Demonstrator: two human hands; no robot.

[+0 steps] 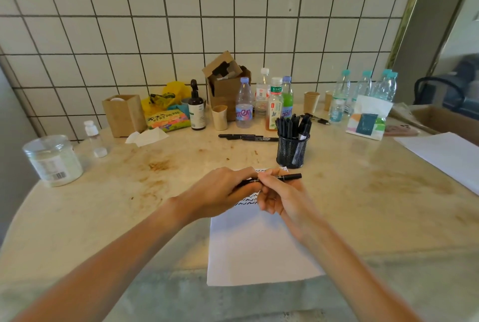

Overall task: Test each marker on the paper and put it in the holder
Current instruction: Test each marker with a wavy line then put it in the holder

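Observation:
Both hands hold one black marker [287, 177] level above the top of a white paper sheet [256, 246]. My left hand [225, 192] grips its left end, my right hand [280, 196] pinches its middle, and the right end sticks out free. Black squiggle lines [246, 201] show on the paper under my hands. A black mesh holder [291, 152] with several black markers stands just beyond the paper to the right. Two black markers [247, 137] lie on the table behind the holder's left side.
Bottles [243, 104], paper cups [219, 117], a cardboard box [225, 85] and a snack bag [167, 119] line the back of the marble table [363, 179]. A clear jar [53, 159] stands left. Another white sheet [445, 155] lies at the right edge.

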